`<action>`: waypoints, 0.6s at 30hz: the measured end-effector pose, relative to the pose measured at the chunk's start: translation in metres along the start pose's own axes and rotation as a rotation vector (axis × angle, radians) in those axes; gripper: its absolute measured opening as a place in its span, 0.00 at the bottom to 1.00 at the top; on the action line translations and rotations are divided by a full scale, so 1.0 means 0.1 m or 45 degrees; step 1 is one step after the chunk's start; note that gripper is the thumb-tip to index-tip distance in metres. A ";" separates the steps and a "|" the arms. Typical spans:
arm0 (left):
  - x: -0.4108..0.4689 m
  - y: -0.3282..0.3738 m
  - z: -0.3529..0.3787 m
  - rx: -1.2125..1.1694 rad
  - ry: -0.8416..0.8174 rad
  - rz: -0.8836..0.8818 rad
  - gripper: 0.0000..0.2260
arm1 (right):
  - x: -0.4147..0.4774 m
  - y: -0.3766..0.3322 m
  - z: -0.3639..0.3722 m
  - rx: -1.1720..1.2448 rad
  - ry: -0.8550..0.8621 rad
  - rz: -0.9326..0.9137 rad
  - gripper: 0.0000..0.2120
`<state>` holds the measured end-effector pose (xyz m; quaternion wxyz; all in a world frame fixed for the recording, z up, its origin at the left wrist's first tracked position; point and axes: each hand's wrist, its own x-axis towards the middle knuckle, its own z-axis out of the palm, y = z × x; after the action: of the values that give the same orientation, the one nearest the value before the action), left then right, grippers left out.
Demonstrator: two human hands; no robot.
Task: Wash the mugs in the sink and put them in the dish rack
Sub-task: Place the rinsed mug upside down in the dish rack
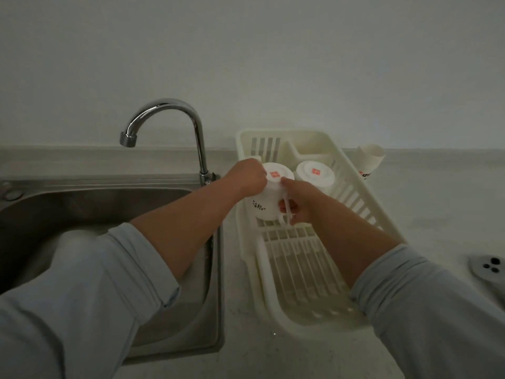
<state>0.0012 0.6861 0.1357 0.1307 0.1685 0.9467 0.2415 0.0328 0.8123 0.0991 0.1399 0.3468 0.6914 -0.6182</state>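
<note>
1. The left hand (247, 176) curls its fingers over the upturned base of a white mug (266, 199), gripping it from the sink side.
2. The right hand (299, 205) holds the same mug from the other side, with the thumb on the edge of the base and the fingers closed at the thin handle.
3. The mug is upside down between the two hands, over the far half of the cream dish rack (247, 243). Its lower rim is at or just above the slatted floor, and I cannot tell whether it touches.
4. Just beyond the right hand a second mug (314, 175) stands upside down in the rack, close beside the held one. Both show a red label on the base.
5. Behind the second mug rises the rack's cutlery compartment wall.
6. The faucet (169, 112) stem stands just to the outer side of the left hand, with its spout arching away over the sink (114, 199).
7. Under the left forearm and its pale blue sleeve (90, 283) a white shape (73, 240) lies in the sink; it may be another mug, but the view is dim.
8. Past the right hand, outside the rack, a stack of paper cups (369, 160) leans by the wall.
9. Well off to the outer side of the right arm a metal drain cover (487, 268) lies on the counter.
</note>
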 end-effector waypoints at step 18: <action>-0.75 -1.31 -0.48 -0.660 0.173 -0.011 0.04 | -0.84 -0.55 1.23 -0.764 0.146 -0.631 0.08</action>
<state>0.0195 0.5292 0.1231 0.1066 0.1089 0.8606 0.4860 0.0283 0.6693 0.1694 0.0429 0.1469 0.9109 -0.3832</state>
